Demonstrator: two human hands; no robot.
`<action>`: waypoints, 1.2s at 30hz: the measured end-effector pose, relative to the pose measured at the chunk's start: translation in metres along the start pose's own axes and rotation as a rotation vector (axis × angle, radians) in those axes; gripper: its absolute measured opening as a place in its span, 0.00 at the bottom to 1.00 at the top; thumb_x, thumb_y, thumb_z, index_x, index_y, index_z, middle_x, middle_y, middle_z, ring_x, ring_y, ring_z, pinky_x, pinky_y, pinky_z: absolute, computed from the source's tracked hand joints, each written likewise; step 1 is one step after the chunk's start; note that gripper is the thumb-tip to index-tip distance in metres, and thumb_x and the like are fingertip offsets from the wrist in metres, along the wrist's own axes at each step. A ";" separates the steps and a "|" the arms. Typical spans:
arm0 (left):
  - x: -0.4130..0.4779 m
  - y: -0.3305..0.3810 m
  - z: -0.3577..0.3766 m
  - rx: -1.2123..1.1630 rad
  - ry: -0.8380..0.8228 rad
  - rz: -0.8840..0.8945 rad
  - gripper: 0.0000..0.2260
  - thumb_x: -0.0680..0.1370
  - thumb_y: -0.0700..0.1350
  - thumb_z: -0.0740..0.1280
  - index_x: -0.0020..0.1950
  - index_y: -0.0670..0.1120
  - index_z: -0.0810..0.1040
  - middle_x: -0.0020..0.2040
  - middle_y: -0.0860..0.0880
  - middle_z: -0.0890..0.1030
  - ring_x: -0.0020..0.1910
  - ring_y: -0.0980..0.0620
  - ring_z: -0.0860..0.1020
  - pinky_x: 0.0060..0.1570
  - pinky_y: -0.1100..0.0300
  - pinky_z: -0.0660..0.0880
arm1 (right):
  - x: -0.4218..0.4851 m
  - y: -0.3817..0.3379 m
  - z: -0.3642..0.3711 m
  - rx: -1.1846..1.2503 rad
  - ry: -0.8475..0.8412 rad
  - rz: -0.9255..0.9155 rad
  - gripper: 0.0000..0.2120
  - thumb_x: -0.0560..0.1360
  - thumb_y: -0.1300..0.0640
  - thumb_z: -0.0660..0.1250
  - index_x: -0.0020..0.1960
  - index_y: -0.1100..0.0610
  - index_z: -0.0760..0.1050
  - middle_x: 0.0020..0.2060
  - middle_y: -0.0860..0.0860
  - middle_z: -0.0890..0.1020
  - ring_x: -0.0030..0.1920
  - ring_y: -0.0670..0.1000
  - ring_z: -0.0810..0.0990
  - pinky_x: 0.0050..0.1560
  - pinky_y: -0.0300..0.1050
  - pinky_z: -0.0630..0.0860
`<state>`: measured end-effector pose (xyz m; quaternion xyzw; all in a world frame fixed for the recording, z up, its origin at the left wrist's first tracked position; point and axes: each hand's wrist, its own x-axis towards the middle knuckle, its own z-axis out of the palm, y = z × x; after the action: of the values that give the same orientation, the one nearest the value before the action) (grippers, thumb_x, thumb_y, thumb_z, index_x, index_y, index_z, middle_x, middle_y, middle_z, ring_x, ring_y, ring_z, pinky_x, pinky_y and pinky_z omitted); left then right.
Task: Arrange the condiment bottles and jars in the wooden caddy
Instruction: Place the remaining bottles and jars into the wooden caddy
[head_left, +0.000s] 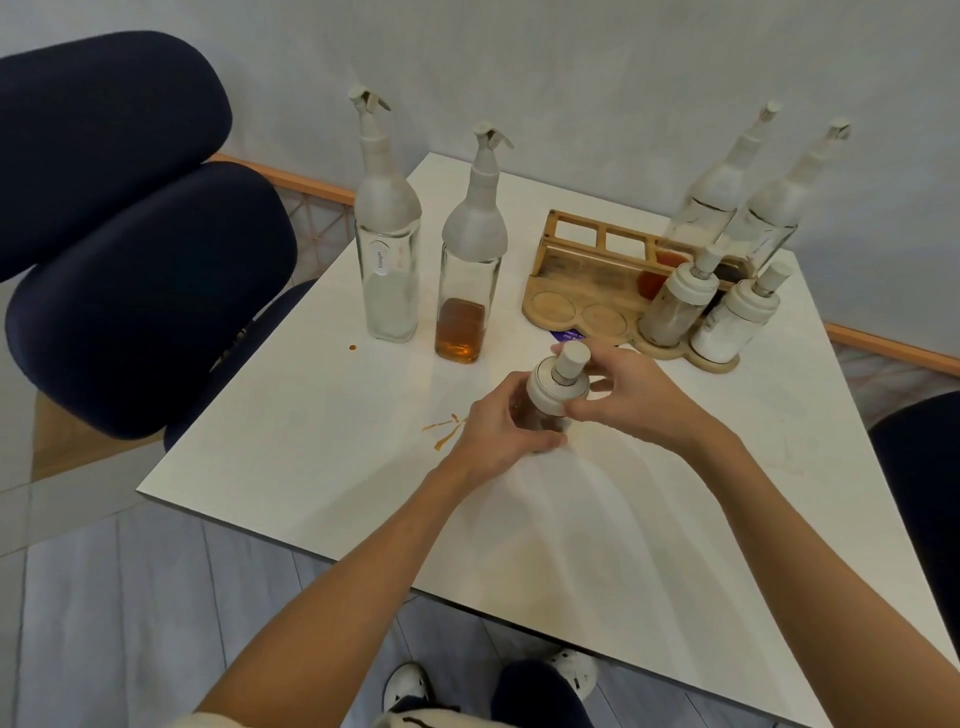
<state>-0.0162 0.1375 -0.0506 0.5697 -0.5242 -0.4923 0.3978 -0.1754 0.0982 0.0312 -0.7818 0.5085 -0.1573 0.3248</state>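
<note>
Small jar (553, 397) in both my hands, mid-bench, in front of the wooden caddy (582, 291). My left hand (498, 431) wraps the glass body, fingers clamped round it; my right hand (623, 389) pinches the white lid rim, fingers closed on it. Jar's contents look dark brown, mostly hidden by my left hand; whether its base touches the bench (363, 441) I cannot tell. Bare bench between me and the jar, and to either side of my forearms; near edge runs diagonally under my arms. Caddy: two round front slots on its left stand empty, two on its right hold a brownish shaker (675, 306) and a white-filled shaker (732, 322). Behind these, two tall pourer bottles (737, 208) sit at the caddy's right end, their lower parts blocked; something red shows through the slats. Left of the caddy, standing free: a clear bottle (387, 260) with a small unreadable label, and just beside it a bottle of amber liquid (467, 291), about a third full. Orange smear (447, 428) near my left hand. Purple sticker (569, 332) partly hidden under the caddy. Dark chairs (130, 234) crowd the bench's left side.
</note>
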 end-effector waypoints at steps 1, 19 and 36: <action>0.000 -0.001 0.000 -0.003 -0.002 -0.001 0.32 0.68 0.42 0.79 0.68 0.50 0.71 0.63 0.50 0.78 0.62 0.48 0.76 0.66 0.46 0.73 | 0.000 0.000 0.002 -0.016 0.038 0.001 0.29 0.67 0.54 0.77 0.66 0.50 0.72 0.55 0.42 0.77 0.57 0.47 0.78 0.50 0.36 0.72; 0.007 -0.008 -0.004 -0.067 -0.071 0.017 0.31 0.65 0.43 0.80 0.65 0.52 0.73 0.59 0.52 0.80 0.60 0.48 0.78 0.61 0.49 0.77 | 0.005 -0.009 -0.005 -0.041 -0.079 0.014 0.30 0.66 0.49 0.79 0.64 0.48 0.70 0.53 0.40 0.75 0.52 0.42 0.74 0.46 0.30 0.68; -0.001 -0.014 0.004 -0.031 -0.024 0.128 0.28 0.72 0.42 0.76 0.67 0.56 0.69 0.55 0.69 0.75 0.54 0.77 0.73 0.48 0.81 0.68 | 0.011 -0.001 0.075 0.296 0.543 0.078 0.17 0.63 0.56 0.77 0.50 0.50 0.78 0.42 0.43 0.82 0.46 0.42 0.81 0.46 0.32 0.76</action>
<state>-0.0173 0.1406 -0.0645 0.5230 -0.5566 -0.4807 0.4307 -0.1263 0.1144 -0.0250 -0.6353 0.5778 -0.4202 0.2932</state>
